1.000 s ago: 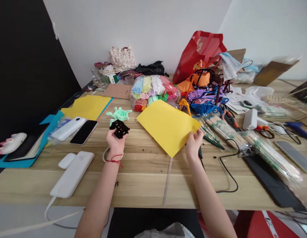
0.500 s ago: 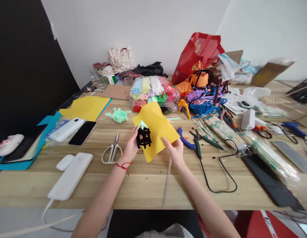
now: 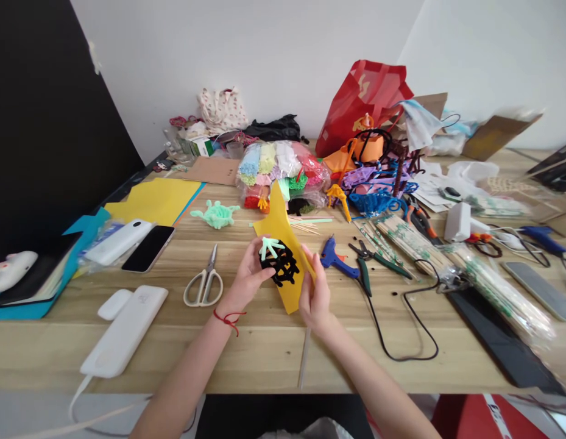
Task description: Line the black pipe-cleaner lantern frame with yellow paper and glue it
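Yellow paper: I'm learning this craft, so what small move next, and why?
Perhaps bend the yellow paper a little closer around the black frame: the right grip holds the paper's curled right side, the left grip holds the frame in front of it, and no paper covers the frame's near face.

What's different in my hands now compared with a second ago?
Your left hand has moved right, bringing the black lattice in front of the yellow sheet. Your right hand has moved left, and the sheet now bends. Both grips continue. The mint-green piece and red bag stayed put.
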